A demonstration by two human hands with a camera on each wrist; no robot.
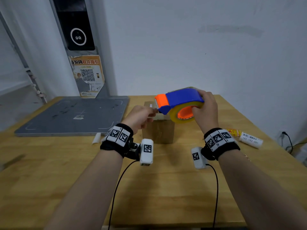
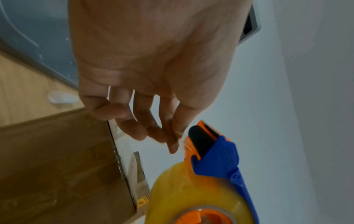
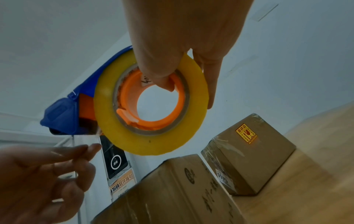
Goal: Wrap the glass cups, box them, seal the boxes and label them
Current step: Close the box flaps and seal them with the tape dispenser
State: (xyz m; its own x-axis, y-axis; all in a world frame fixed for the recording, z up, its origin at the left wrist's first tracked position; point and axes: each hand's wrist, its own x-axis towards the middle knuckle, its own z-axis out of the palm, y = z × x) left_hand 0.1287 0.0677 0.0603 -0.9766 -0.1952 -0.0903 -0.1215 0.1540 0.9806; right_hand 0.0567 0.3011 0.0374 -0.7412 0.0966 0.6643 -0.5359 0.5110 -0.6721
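My right hand (image 1: 205, 110) grips a blue and orange tape dispenser (image 1: 179, 102) with a yellow roll of clear tape (image 3: 151, 104), held in the air above a brown cardboard box (image 1: 157, 130) at the table's middle. The thumb sits inside the orange core (image 3: 159, 97). My left hand (image 1: 141, 117) pinches the free end of the clear tape (image 3: 86, 141) at the dispenser's mouth, thumb against forefinger (image 2: 172, 136). A second, taped box with an orange fragile sticker (image 3: 249, 154) stands just behind the first, seen in the right wrist view.
A grey scale platform (image 1: 74, 115) lies at the table's back left, with a grey post and QR notice (image 1: 88, 75) behind. A label roll (image 1: 250, 140) and an orange sticker strip (image 1: 234, 131) lie at the right. A small white piece (image 1: 96, 138) sits left of the box.
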